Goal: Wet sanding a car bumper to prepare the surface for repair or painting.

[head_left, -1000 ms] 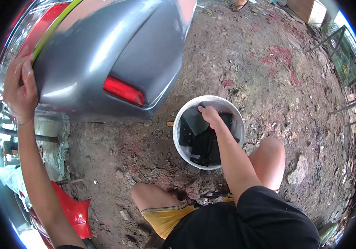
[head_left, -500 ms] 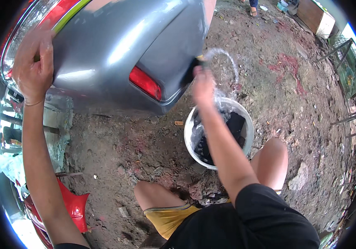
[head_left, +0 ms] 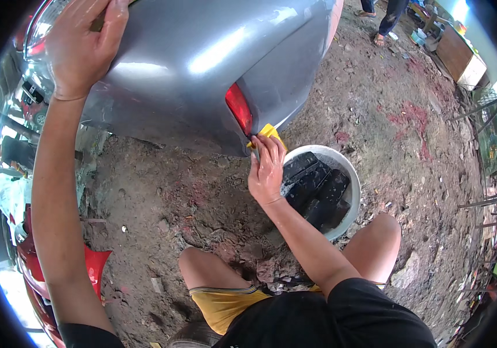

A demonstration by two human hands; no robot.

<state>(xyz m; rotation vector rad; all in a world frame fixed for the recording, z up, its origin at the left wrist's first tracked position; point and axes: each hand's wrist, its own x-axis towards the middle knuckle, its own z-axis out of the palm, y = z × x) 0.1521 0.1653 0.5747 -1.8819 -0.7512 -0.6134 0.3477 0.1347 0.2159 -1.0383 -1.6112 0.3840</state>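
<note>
A glossy grey car bumper point(head_left: 161, 104) with a narrow red reflector point(head_left: 238, 109) fills the upper left. My left hand point(head_left: 83, 52) grips its upper part beside the clear-and-red tail lamp, thumb pointing up; the fingertips run out of view. At the bumper's lower corner, just below the reflector, my right hand point(head_left: 267, 168) pinches a thin yellow sheet point(head_left: 271, 134) against the surface. Wetness shines on both hands. Right beside that hand stands a round white bucket point(head_left: 350, 168) holding water and several dark, block-like pieces point(head_left: 312, 188).
Rough dirt ground point(head_left: 161, 191) spreads around my bare knees, stained red in patches. A red car panel point(head_left: 95, 267) lies at the left. Metal frames point(head_left: 492, 110) and a wooden box point(head_left: 457, 52) line the right side. A person's legs point(head_left: 390, 20) show at the top.
My right hand has come down from above the bucket, where water was splashing, to the bumper's lower corner. The bumper and my left hand appear further right, and the view has shifted.
</note>
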